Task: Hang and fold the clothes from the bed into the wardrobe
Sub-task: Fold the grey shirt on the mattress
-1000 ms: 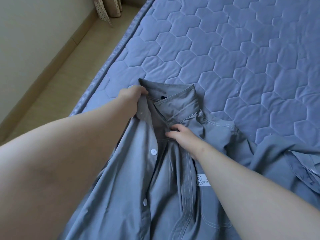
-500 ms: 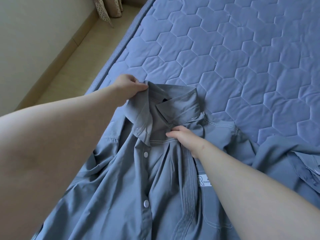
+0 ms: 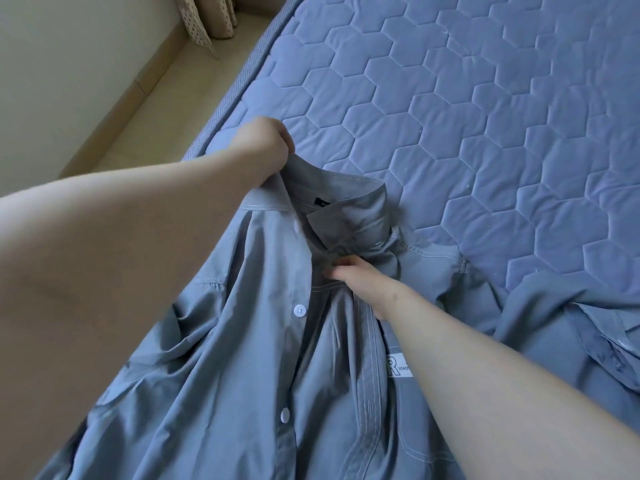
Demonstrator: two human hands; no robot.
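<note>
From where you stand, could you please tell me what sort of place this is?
Most likely a bedroom: a quilted blue mattress fills the view, a grey shirt lies spread on it, and a curtain hangs in the corner.

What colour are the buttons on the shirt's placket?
White buttons on the grey-blue shirt; head view shows them best.

Shirt point(image 3: 214, 393): grey-blue, pale topstitching; white buttons point(image 3: 299, 310) below the collar grip of the left hand point(image 3: 263, 143); white label point(image 3: 398, 366), black R. Bed cover point(image 3: 485, 133): blue, quilted hexagons. Curtain point(image 3: 207, 19): beige, dark-dotted. Floor point(image 3: 156, 98): pale beige.
</note>
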